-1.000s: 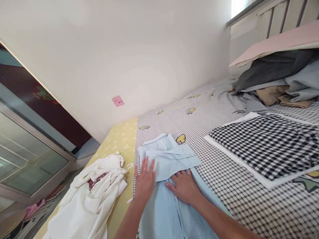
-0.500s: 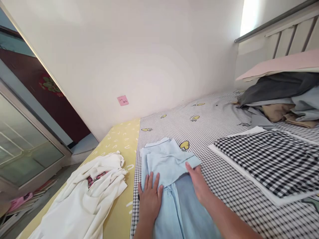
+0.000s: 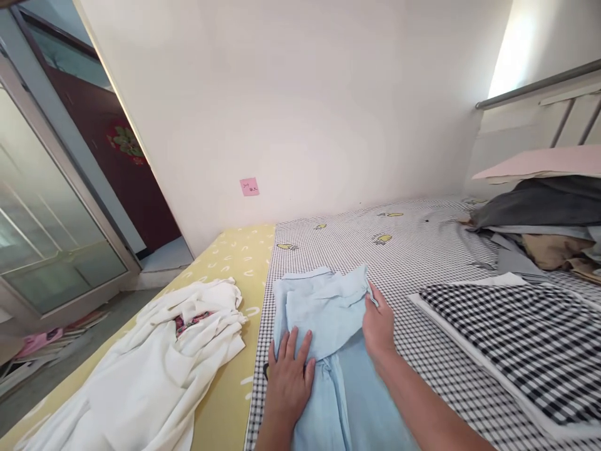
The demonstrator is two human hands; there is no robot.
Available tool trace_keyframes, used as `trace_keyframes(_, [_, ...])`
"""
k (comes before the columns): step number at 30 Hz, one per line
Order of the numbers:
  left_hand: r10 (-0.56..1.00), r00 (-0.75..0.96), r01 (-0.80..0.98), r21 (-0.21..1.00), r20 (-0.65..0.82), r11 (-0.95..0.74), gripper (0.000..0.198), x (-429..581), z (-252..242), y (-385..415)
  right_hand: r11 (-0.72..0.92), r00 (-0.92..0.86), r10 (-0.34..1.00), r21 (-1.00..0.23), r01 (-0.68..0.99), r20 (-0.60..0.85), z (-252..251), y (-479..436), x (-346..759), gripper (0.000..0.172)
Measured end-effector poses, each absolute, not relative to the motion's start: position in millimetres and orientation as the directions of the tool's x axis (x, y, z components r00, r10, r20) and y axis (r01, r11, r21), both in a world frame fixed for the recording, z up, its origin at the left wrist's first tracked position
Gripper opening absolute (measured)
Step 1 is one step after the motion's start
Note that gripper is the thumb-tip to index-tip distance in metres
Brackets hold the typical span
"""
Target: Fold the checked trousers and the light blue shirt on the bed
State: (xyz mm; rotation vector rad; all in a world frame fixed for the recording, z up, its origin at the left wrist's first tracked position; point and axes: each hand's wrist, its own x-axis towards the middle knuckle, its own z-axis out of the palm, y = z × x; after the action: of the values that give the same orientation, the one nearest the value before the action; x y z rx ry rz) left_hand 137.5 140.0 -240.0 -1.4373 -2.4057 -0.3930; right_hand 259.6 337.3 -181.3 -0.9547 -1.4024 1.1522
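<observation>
A light blue garment [image 3: 323,313] lies partly folded on the bed, its upper part doubled over and its lower part running toward me. It looks like a shirt, but I cannot tell for sure. My left hand [image 3: 291,376] rests flat on its left side with the fingers spread. At the right edge of the folded part, my right hand [image 3: 379,322] pinches the cloth between thumb and fingers and holds that corner slightly raised. To the left lies a crumpled white garment [image 3: 154,363] with a small patterned patch inside.
A black-and-white checked folded garment [image 3: 511,332] lies on white cloth at the right. Behind it is a pile of dark and brown clothes [image 3: 539,210] under a pink sheet-like piece [image 3: 544,161]. A wall [image 3: 328,113] borders the checked bedspread [image 3: 347,235].
My right hand has lifted the right corner of the blue fold upward and inward from the bed. My left hand stays flat on the garment. The view has shifted slightly.
</observation>
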Motion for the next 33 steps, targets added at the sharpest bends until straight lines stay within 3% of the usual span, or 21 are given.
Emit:
trace_keyframes(2, [0.798, -0.443, 0.889, 0.084, 0.408, 0.451, 0.052, 137.5, -240.4, 139.6, 0.484, -0.258, 0.865, -0.852, 0.201, 0.430, -167.1, 322.5, 253.2, 0.062])
trace_keyframes(3, [0.800, -0.442, 0.890, 0.087, 0.407, 0.447, 0.051, 137.4, -240.6, 139.6, 0.578, -0.368, 0.806, -0.750, 0.322, 0.464, -162.1, 314.4, 249.4, 0.061])
trace_keyframes(5, [0.803, -0.441, 0.892, 0.095, 0.401, 0.442, 0.050, 137.1, -241.1, 139.7, 0.681, -0.608, 0.708, -0.577, 0.451, 0.359, -157.5, 299.4, 243.3, 0.058])
trace_keyframes(7, [0.799, -0.445, 0.890, 0.103, 0.404, 0.444, 0.046, 136.9, -241.7, 140.1, 0.716, -0.733, 0.640, -0.524, 0.461, 0.230, -159.4, 289.2, 241.8, 0.054])
trace_keyframes(9, [0.792, -0.446, 0.889, 0.104, 0.416, 0.446, 0.044, 137.1, -242.1, 140.5, 0.701, -0.706, 0.658, -0.556, 0.446, 0.264, -164.2, 285.7, 246.1, 0.050])
trace_keyframes(11, [0.793, -0.438, 0.892, 0.093, 0.424, 0.443, 0.044, 137.8, -242.0, 140.7, 0.687, -0.583, 0.709, -0.575, 0.444, 0.396, -168.2, 287.3, 253.6, 0.050])
trace_keyframes(15, [0.787, -0.432, 0.892, 0.080, 0.441, 0.445, 0.044, 139.4, -240.0, 139.8, 0.753, -0.532, 0.658, -0.465, 0.465, 0.533, -171.9, 288.9, 260.8, 0.052])
trace_keyframes(18, [0.776, -0.433, 0.891, 0.088, 0.458, 0.445, 0.045, 139.8, -238.5, 138.9, 0.789, -0.665, 0.614, -0.353, 0.503, 0.425, -180.5, 282.8, 254.3, 0.052])
trace_keyframes(21, [0.765, -0.443, 0.889, 0.122, 0.467, 0.441, 0.044, 139.6, -238.2, 138.8, 0.779, -0.774, 0.610, -0.306, 0.547, 0.170, -198.1, 278.9, 244.8, 0.052])
trace_keyframes(23, [0.765, -0.457, 0.886, 0.151, 0.453, 0.439, 0.042, 139.4, -238.5, 139.4, 0.769, -0.794, 0.606, -0.300, 0.565, 0.057, -209.6, 280.9, 240.2, 0.053])
trace_keyframes(27, [0.761, -0.493, 0.869, 0.186, 0.421, 0.459, 0.042, 139.0, -239.3, 141.0, 0.749, -0.808, 0.589, -0.378, 0.544, 0.004, -215.7, 291.2, 241.5, 0.056])
trace_keyframes(29, [0.756, -0.501, 0.865, 0.233, 0.422, 0.444, 0.042, 138.1, -239.1, 142.2, 0.707, -0.802, 0.595, -0.507, 0.493, 0.049, -211.8, 294.1, 251.7, 0.058])
trace_keyframes(33, [0.702, -0.550, 0.809, 0.497, 0.453, 0.314, 0.038, 132.2, -236.1, 143.9, 0.625, -0.722, 0.658, -0.689, 0.366, 0.213, -206.8, 282.0, 298.2, 0.055])
